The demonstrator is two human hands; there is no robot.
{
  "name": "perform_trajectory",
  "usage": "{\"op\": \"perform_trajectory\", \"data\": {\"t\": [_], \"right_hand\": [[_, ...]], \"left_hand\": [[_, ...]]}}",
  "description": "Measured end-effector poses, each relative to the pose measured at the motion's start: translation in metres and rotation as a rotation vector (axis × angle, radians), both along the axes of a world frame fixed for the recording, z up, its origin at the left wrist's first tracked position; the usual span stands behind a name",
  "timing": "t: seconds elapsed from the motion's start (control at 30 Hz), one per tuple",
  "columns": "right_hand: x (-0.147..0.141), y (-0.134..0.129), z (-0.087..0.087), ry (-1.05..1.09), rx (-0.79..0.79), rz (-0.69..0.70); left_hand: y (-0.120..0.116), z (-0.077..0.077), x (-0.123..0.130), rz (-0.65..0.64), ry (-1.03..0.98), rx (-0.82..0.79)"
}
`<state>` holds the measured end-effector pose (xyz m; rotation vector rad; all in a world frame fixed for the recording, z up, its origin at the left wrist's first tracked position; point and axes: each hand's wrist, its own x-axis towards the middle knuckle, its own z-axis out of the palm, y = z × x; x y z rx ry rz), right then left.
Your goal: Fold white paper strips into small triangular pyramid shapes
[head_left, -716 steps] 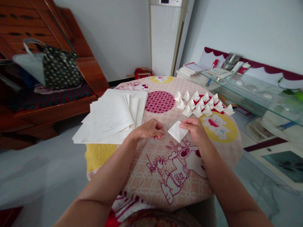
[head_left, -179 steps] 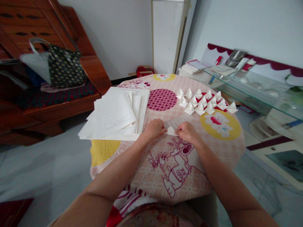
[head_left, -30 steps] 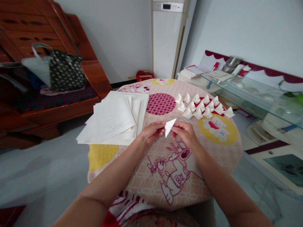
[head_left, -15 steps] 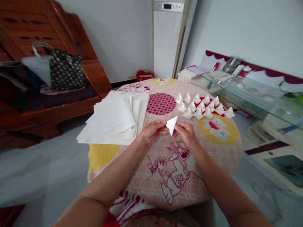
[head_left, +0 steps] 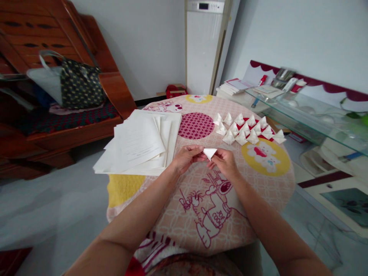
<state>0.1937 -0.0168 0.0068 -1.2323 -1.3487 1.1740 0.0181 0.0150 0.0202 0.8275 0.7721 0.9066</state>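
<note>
A wooden bench (head_left: 113, 92) stands by pale walls (head_left: 146, 42).

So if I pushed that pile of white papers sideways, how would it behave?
The pile of white papers would probably slip apart, since its sheets lie askew. The top sheet looks thin and may bend. Lying low and flat, the pile seems unlikely to tip.

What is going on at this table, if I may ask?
A person's left hand and right hand hold a small folded white paper over the patterned tablecloth. Folded paper shapes stand grouped to the right, and loose paper sheets lie piled on the left.
</note>
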Motion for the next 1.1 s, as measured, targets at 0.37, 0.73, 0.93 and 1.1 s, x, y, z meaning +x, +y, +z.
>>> {"op": "perform_trajectory", "data": {"t": [0.37, 0.73, 0.93, 1.1], "right_hand": [[0.003, -0.001, -0.003, -0.247, 0.156, -0.075], [0.0, -0.003, 0.002, -0.121, -0.029, -0.014], [0.006, -0.002, 0.004, 0.12, -0.163, 0.105], [0.008, -0.002, 0.004, 0.173, -0.227, 0.087]], "left_hand": [[0.002, 0.001, -0.003, -0.051, -0.008, -0.103], [0.002, -0.004, -0.003, -0.014, 0.179, 0.029], [0.004, -0.007, -0.005, 0.021, 0.254, 0.131], [0.004, -0.01, -0.004, 0.028, 0.339, 0.285]]}}
